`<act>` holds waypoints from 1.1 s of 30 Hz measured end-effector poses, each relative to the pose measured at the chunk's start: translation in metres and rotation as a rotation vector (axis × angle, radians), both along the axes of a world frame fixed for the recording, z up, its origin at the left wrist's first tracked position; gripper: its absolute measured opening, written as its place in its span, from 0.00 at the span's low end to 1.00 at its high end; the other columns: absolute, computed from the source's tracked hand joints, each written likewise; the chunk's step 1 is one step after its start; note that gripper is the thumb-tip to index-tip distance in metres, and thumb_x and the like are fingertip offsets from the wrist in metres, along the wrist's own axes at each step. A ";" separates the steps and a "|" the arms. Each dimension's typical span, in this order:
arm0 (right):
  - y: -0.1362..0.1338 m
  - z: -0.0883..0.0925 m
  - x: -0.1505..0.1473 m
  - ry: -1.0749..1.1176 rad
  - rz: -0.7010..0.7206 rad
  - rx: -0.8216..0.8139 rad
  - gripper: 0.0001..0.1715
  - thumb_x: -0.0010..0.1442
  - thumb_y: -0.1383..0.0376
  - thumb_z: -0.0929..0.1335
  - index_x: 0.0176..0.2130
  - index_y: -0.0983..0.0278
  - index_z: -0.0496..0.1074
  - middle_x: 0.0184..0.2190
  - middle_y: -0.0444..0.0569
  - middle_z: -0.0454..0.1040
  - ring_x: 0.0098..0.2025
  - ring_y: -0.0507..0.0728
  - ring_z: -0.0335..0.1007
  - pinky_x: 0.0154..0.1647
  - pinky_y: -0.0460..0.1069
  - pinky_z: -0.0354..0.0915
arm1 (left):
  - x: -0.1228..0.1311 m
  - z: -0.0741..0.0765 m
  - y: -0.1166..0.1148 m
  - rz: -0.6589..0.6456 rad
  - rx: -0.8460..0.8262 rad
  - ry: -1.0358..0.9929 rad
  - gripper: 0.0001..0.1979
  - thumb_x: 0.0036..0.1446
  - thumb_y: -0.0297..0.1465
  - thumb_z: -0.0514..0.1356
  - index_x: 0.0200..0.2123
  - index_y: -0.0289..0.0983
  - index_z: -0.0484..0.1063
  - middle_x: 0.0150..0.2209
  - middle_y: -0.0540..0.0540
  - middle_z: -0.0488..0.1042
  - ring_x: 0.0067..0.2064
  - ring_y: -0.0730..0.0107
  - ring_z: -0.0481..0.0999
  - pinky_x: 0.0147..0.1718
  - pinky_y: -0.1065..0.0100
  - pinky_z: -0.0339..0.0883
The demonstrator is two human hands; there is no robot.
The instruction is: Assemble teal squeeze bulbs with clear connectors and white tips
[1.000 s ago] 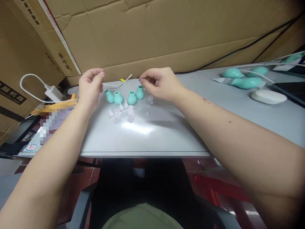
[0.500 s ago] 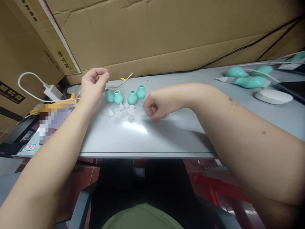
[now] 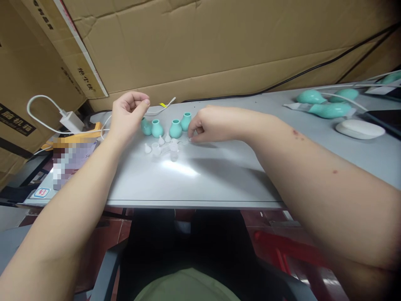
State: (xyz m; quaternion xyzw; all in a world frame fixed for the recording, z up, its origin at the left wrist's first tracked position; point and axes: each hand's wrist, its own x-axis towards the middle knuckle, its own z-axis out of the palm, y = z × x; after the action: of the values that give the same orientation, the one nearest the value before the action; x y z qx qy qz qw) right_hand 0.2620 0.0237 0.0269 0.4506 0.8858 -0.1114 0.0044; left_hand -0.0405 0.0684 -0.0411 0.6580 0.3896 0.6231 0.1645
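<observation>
four teal bulbs [image 3: 175, 128] stand in a row on the grey desk [image 3: 219, 175], w/ a scatter of small clear tips [image 3: 156, 148] just in front of them. my right hand [image 3: 213, 124] is down beside the rightmost bulb, fingers [image 3: 191, 133] curled narrow, tips at a tiny clear piece [image 3: 189, 140] on the desk. can't tell if it's gripped. my left hand [image 3: 127, 113] hovers over the left end of the row, thumb + index pinched together, can't see anything betw them. white cable [image 3: 156, 110] lies behind the bulbs, cardboard [image 3: 203, 46] at the back. another teal batch [image 3: 326, 109] sits far right, well apart.
</observation>
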 end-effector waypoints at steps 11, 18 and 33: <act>0.010 0.005 0.012 0.465 -0.236 0.213 0.33 0.76 0.74 0.73 0.25 0.56 0.58 0.23 0.39 0.55 0.31 0.54 0.50 0.40 0.58 0.53 | 0.001 0.006 -0.004 0.001 -0.017 -0.057 0.09 0.71 0.39 0.74 0.40 0.43 0.80 0.32 0.51 0.73 0.28 0.71 0.71 0.27 0.68 0.66; 0.053 -0.022 0.038 0.661 -0.367 0.321 0.26 0.80 0.73 0.71 0.30 0.54 0.67 0.28 0.46 0.74 0.36 0.59 0.65 0.46 0.58 0.64 | 0.010 0.012 -0.013 0.025 -0.049 -0.115 0.07 0.70 0.35 0.74 0.39 0.43 0.81 0.31 0.52 0.73 0.26 0.72 0.65 0.25 0.66 0.61; 0.017 -0.022 0.009 0.458 0.274 0.164 0.07 0.66 0.61 0.75 0.37 0.57 0.86 0.39 0.48 0.89 0.48 0.64 0.80 0.53 0.58 0.71 | -0.020 0.078 -0.084 -0.267 -0.421 0.877 0.08 0.55 0.39 0.73 0.37 0.47 0.92 0.27 0.51 0.83 0.27 0.66 0.74 0.26 0.62 0.64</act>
State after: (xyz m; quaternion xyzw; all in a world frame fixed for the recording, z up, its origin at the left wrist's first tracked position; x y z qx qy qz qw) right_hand 0.2712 0.0403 0.0049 0.2887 0.9224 -0.1367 -0.2172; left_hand -0.0601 -0.0160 0.0368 0.8543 0.4520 0.1694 0.1928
